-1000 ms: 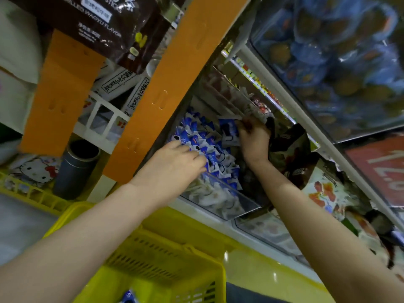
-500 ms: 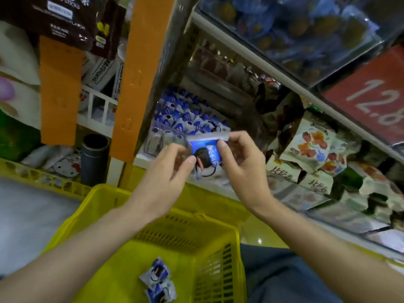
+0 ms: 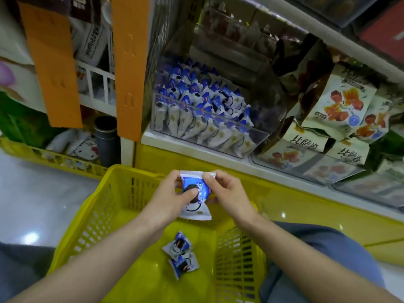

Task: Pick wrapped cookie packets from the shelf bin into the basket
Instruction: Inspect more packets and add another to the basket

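Observation:
A blue and white wrapped cookie packet (image 3: 197, 199) hangs over the far end of the yellow basket (image 3: 96, 213). My left hand (image 3: 168, 200) pinches its left side and my right hand (image 3: 229, 193) pinches its top right corner. Two similar packets (image 3: 180, 254) lie on the basket floor, one overlapping the other. The clear shelf bin (image 3: 258, 138) above holds several rows of the same blue and white packets (image 3: 201, 106).
Orange shelf posts (image 3: 129, 68) rise left of the bin. Bags of other snacks (image 3: 341, 106) crowd the shelf to the right. A dark cylinder (image 3: 107, 141) and a low yellow crate (image 3: 54, 158) stand at the left on the pale floor. My knee (image 3: 317, 254) is beside the basket.
Both hands left the shelf bin with one packet and came down together to just above the basket. The view tilted down, so the basket floor and its two packets show fully.

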Motion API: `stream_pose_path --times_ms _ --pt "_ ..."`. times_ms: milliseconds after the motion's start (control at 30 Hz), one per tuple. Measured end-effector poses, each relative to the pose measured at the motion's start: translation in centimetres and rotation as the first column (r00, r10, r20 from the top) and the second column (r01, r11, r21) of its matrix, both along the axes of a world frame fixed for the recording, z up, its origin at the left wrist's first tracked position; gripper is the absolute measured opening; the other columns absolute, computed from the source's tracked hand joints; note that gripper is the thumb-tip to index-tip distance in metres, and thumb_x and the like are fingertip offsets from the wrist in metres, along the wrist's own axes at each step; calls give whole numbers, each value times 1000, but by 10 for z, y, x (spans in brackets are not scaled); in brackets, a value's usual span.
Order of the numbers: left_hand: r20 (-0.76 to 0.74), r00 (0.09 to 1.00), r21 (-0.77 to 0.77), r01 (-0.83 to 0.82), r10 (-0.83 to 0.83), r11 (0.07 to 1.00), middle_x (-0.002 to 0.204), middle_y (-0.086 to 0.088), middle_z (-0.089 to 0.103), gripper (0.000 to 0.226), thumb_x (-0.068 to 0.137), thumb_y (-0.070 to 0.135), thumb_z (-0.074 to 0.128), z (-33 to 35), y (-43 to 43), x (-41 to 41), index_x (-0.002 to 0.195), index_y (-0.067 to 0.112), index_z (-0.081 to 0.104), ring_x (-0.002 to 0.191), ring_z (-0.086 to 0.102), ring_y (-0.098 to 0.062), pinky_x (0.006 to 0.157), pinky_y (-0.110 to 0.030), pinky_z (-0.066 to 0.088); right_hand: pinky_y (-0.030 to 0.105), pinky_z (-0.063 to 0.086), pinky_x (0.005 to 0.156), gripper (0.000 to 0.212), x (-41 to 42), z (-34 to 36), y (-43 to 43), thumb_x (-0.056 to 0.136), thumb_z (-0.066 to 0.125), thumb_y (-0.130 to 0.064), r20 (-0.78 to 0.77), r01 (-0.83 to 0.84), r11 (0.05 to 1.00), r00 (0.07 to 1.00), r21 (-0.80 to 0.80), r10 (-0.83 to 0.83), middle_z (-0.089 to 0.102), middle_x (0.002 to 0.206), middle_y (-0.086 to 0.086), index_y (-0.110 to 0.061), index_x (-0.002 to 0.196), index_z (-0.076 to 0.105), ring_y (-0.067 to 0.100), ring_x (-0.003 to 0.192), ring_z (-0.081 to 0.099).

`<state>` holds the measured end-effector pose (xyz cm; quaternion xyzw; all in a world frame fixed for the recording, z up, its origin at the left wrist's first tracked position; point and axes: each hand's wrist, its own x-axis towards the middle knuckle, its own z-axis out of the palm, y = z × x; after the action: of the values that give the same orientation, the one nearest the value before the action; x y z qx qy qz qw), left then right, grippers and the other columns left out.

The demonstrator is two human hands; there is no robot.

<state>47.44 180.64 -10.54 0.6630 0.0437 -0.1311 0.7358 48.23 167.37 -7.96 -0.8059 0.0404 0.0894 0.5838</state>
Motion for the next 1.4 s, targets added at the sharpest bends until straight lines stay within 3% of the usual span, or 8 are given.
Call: stream_pose_path --times_ms 100,200,300,500,767,967,1067,1400 --pt "20 1000 18 15 -15 1000 97 -5 64 25 84 -2 61 -1 4 0 90 21 54 82 63 -15 63 -20 53 13 47 49 16 -2 -7 1 93 52 -19 -66 31 996 997 86 -26 62 69 -2 -11 83 62 -3 55 58" --pt "5 1000 13 -22 22 1000 91 -4 66 17 85 2 60 -2 4 0 90 18 56 76 63 -15 63 -28 52 18 47 49 17 0 -12 4 92 54 -18 -16 22 997 1000 72 -21 62 69 2 -15 78 61 1 57 58" --pt "23 995 26 -101 101 995 84 -13 63 9 91 13 54 -3 3 -2 87 6 56 74 59 -19 65 -34 47 36 48 60 20 1 -16 3 90 58 -19 192 -37 986 979 -160 68 63 68 0 -26 72 62 7 64 57" --pt "-134 986 -95 -112 99 989 78 -9 63 19 93 18 53 4 2 1 77 9 53 67 61 -15 56 -28 50 26 48 65 14 0 -11 0 89 56 -28 448 -13 910 867 -415 217 64 78 -8 -23 83 67 5 71 58" --pt "-135 953 -159 -290 271 944 71 -2 61 23 94 20 51 9 11 10 72 16 49 64 56 -12 61 -26 45 17 53 57 15 -1 -4 3 84 65 -16 -67 -201 979 977 39 203 64 92 -3 -24 95 60 1 67 64" --pt "-26 981 -38 -192 191 981 83 -3 66 7 92 6 51 11 12 13 94 12 55 66 62 -4 63 -17 50 17 52 64 11 10 3 -7 87 60 -14 -51 76 976 996 206 -67 70 91 11 -10 96 65 9 73 65" --pt "-11 1000 39 -18 18 999 99 -2 66 27 88 3 56 12 10 9 113 13 54 77 63 -6 67 -18 50 24 54 68 8 14 4 -13 87 60 -15 -24 121 977 993 174 -119 71 91 15 -9 90 65 16 73 66" --pt "48 997 161 53 -61 986 88 4 67 7 85 25 63 10 9 7 89 19 65 77 59 -2 54 -6 42 18 49 59 19 12 2 -11 90 56 -17 136 -71 997 988 1 70 69 67 -9 -21 76 69 0 62 60"
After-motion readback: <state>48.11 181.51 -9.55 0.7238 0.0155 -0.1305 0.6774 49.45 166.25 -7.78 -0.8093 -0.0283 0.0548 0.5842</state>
